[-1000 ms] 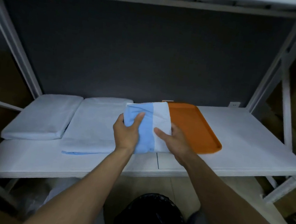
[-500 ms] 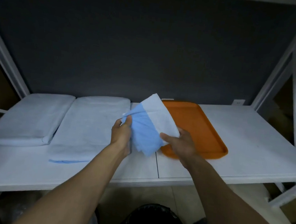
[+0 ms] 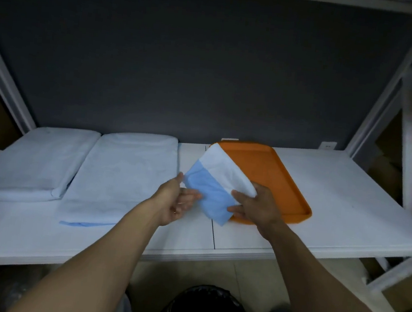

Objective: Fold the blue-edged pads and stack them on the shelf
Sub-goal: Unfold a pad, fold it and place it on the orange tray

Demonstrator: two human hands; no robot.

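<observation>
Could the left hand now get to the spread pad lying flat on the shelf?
Probably yes: the spread pad lies just beside the left hand, on its own side, and nothing stands between them on the shelf.
</observation>
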